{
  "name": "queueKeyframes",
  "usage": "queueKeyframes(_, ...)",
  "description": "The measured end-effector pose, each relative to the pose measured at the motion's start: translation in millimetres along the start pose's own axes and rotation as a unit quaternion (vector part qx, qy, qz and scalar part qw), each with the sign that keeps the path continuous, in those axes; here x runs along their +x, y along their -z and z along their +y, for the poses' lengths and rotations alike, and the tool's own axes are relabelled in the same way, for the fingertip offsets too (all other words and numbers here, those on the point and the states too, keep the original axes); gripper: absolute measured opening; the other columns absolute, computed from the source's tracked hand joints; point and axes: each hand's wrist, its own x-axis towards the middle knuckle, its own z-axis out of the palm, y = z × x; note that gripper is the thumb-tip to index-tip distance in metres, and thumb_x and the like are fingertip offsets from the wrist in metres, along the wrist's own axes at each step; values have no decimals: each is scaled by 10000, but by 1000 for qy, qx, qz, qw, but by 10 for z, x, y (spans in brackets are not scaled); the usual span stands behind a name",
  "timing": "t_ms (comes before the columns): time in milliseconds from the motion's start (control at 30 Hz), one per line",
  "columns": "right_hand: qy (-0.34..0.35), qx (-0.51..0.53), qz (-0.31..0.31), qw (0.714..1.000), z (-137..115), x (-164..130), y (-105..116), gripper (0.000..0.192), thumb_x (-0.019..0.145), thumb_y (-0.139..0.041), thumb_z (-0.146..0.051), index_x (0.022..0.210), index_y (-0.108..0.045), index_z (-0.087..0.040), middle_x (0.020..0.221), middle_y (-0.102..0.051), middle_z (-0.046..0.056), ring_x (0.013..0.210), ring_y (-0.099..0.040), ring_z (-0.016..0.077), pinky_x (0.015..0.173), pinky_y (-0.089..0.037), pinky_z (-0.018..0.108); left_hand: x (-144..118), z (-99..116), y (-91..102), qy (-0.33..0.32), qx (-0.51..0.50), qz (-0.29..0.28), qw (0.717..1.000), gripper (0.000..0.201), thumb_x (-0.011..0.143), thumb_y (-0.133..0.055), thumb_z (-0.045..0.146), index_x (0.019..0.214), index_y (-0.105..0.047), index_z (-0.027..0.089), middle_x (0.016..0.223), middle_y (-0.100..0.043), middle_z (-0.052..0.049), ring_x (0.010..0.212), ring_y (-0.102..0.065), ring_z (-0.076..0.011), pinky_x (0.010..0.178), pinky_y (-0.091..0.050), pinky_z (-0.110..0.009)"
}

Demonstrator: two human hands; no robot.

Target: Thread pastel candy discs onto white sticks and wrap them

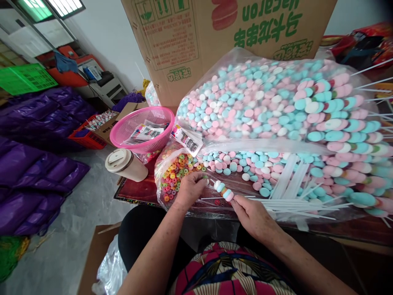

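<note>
My right hand [254, 217] is closed on a candy skewer [223, 191], gripping it below the lowest pink piece. White, blue and pink discs are threaded on its thin stick, with an orange-brown ring among them. The bare tip of the stick points toward my left hand [192, 189]. Thumb and fingers of that hand pinch a small green gummy ring [205, 178], just left of the tip and apart from it. Beside my left hand, colourful gummy rings [172, 174] fill an open plastic bag. Loose pink, blue and white marshmallow discs [233, 167] lie beyond both hands.
Bare white sticks [294, 207] lie along the table's near edge. Finished skewers [344, 123] are piled at right on a big bag of discs [227, 100]. A cup [126, 164], a pink basket [123, 135] and labels [188, 140] stand left; a carton [184, 45] rises behind.
</note>
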Motion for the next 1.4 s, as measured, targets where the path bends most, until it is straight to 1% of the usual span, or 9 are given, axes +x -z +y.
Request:
queueKeyframes(167, -9, -42, -33, 999, -79, 39, -9, 356, 899, -280, -349, 765, -578, -207, 623, -611, 43, 558, -527, 167, 541, -300, 267, -180, -3, -125, 30, -168, 30, 985, 218, 745, -554, 244, 903, -674, 155, 800, -706, -23, 692, -632, -146, 667, -502, -245)
queueKeyframes(333, -9, -130, -40, 991, -73, 8, -60, 311, 889, -309, -288, 784, -590, -204, 638, -640, 68, 567, -562, 189, 515, -238, 282, -324, 54, -132, -53, 2, 77, 996, 248, 760, -518, 195, 934, -696, 202, 815, -710, -13, 745, -636, -149, 729, -485, -243)
queueKeyframes(533, 20, -77, -6, 997, 21, -14, -105, 325, 882, -298, -301, 711, -558, -207, 605, -623, 58, 537, -537, 171, 517, -290, 275, -450, 62, -43, -144, 133, -16, 981, 352, 803, -463, 174, 1100, -642, 236, 907, -714, -47, 806, -650, -178, 740, -484, -259)
queueKeyframes(633, 11, -1, 21, 1000, 39, 11, -70, 360, 881, -320, -413, 656, -525, -221, 525, -565, 19, 477, -482, 149, 506, -335, 265, -314, 98, 98, -61, 193, 25, 979, 345, 865, -422, 248, 1161, -598, 233, 982, -696, -58, 857, -641, -186, 765, -480, -271)
queueKeyframes(733, 20, 36, 22, 999, 33, 25, -41, 359, 872, -333, -443, 661, -524, -224, 518, -556, 10, 470, -475, 148, 500, -354, 264, -115, 170, 182, 22, 299, 12, 954, 247, 846, -461, 251, 956, -678, 212, 971, -679, -84, 887, -625, -226, 770, -475, -303)
queueKeyframes(1033, 9, 38, 9, 999, 66, -14, -47, 370, 872, -304, -460, 712, -538, -221, 562, -566, 15, 515, -471, 161, 524, -343, 269, 340, 232, -51, 27, 314, -18, 949, 227, 760, -511, 96, 891, -672, 189, 1002, -652, -126, 886, -634, -273, 786, -472, -395)
queueKeyframes(1233, 12, 34, 10, 999, 54, -31, -29, 365, 889, -284, -430, 698, -513, -220, 574, -551, 7, 529, -455, 156, 532, -314, 264, 314, 236, 57, 6, 249, -4, 969, 138, 792, -529, 173, 812, -665, 163, 918, -678, -107, 882, -642, -245, 794, -483, -366)
queueKeyframes(1333, 14, 29, 13, 999, 71, -28, -18, 352, 893, -285, -419, 709, -511, -220, 566, -538, 2, 520, -451, 154, 529, -308, 262, 95, 220, 114, 42, 4, -26, 999, 197, 791, -565, 325, 838, -649, 152, 742, -683, -60, 676, -648, -178, 637, -514, -293)
queueKeyframes(1400, 18, 23, 10, 1000, 62, -23, -24, 350, 897, -285, -413, 699, -500, -221, 564, -528, 1, 526, -450, 153, 529, -309, 259, -41, 207, 117, 97, -229, -40, 968, 239, 703, -662, 361, 788, -631, 140, 634, -660, -33, 563, -622, -154, 545, -505, -273)
